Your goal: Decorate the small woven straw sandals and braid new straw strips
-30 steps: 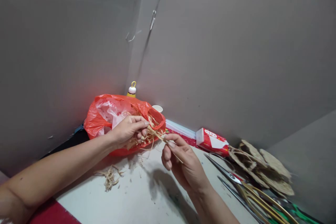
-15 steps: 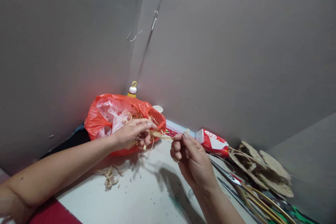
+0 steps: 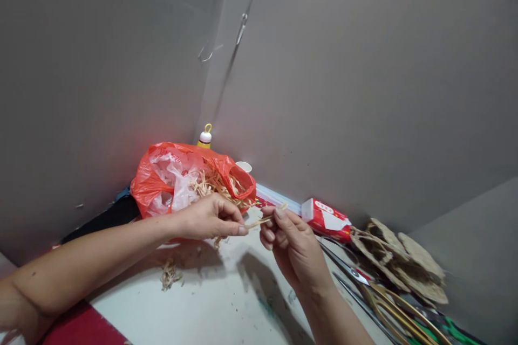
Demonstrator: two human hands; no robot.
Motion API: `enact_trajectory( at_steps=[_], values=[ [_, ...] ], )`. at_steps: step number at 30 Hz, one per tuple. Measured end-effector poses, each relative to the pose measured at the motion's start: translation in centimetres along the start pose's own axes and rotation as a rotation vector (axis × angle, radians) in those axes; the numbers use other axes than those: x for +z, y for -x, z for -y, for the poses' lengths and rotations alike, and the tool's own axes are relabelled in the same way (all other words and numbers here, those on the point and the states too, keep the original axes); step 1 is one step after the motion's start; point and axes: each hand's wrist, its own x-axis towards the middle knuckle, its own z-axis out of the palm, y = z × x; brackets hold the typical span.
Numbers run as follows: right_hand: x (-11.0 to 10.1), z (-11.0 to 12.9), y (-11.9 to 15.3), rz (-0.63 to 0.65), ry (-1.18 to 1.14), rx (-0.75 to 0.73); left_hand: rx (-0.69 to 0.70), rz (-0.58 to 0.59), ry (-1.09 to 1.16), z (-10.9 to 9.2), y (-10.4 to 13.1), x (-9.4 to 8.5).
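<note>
A thin, pale tan strip of dried plant fibre (image 3: 259, 222) stretches between my two hands above the white table. My left hand (image 3: 216, 215) pinches one end between thumb and fingers. With thumb and forefinger, my right hand (image 3: 293, 232) grips the other end, and a short tip pokes out above the thumb. Behind my left hand lies an open red plastic bag (image 3: 151, 186), with more tan strips (image 3: 208, 182) and a crumpled white plastic bag (image 3: 180, 183) inside. A small tangle of fibre (image 3: 170, 275) rests on the table below my left forearm.
Right of my hands are a red tissue pack (image 3: 329, 220), large gold-handled scissors (image 3: 364, 285) and rough brown fibrous pieces (image 3: 399, 259). A yellow bottle with a white cap (image 3: 205, 138) and a white cup (image 3: 244, 166) stand near the grey partition (image 3: 343, 91).
My left hand has moved down and right from the bag's mouth, closing its thumb and fingers on the strip's left end. My right hand keeps its grip, nearly in place.
</note>
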Motion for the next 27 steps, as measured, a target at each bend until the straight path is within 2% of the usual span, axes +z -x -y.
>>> enact_trajectory(
  at_steps=[10,14,17,19,24,25,27],
  values=[
    [-0.5,-0.9,-0.7,-0.311,-0.069,-0.193,0.013,-0.001,0.099,0.7,-0.5,-0.7],
    [-0.5,-0.4,-0.7,-0.338,-0.103,-0.212,-0.022,-0.100,0.155,0.3,-0.6,-1.1],
    [-0.2,-0.5,-0.3,-0.262,-0.046,-0.189,0.003,-0.261,0.180,-0.4,-0.6,-2.4],
    [0.3,-1.0,0.2,-0.157,0.106,-0.152,0.048,-0.329,0.249,-0.8,-0.4,-3.6],
    [1.9,-3.7,1.7,0.335,0.670,0.018,0.102,-0.266,0.456,-2.1,0.4,-5.3],
    [2.1,-4.1,1.9,0.399,0.764,-0.005,0.100,-0.256,0.477,-2.3,0.6,-5.2],
    [2.2,-4.5,2.1,0.418,0.888,-0.132,0.088,-0.242,0.493,-2.5,0.8,-4.9]
  ],
)
